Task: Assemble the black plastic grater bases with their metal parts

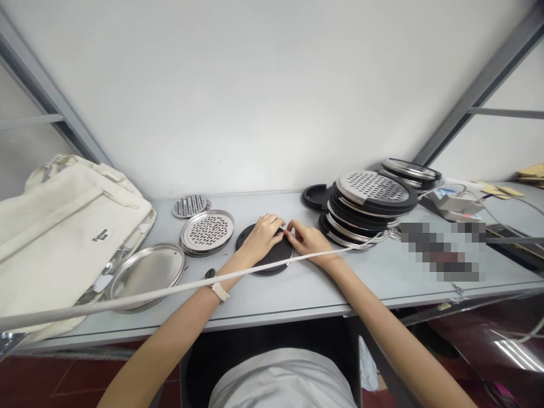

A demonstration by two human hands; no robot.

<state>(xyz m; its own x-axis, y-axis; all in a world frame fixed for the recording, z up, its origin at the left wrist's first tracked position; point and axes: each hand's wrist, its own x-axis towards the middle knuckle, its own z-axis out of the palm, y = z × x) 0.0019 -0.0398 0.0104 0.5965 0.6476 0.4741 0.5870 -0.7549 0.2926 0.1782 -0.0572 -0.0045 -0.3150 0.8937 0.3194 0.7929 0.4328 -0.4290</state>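
A flat black disc (272,262) lies on the table in front of me, with a thin shiny metal edge at its right side. Resting on its upper part, my left hand (262,237) has its fingers bent, the tips close to a small shiny metal piece (283,228). My right hand (309,241) pinches at the disc's right edge, thumb and forefinger together by that metal piece. The fingers partly hide what they grip. To the right stands a tall stack of black discs (368,218) and metal plates, topped by a perforated metal grater plate (374,186).
Left of the disc lie grater plates (211,231), a smaller toothed plate (190,206) and plain metal plates (147,272). A cream bag (63,226) fills the left end. A white cord (170,290) crosses in front of my arms. Another stack (410,169) stands behind right.
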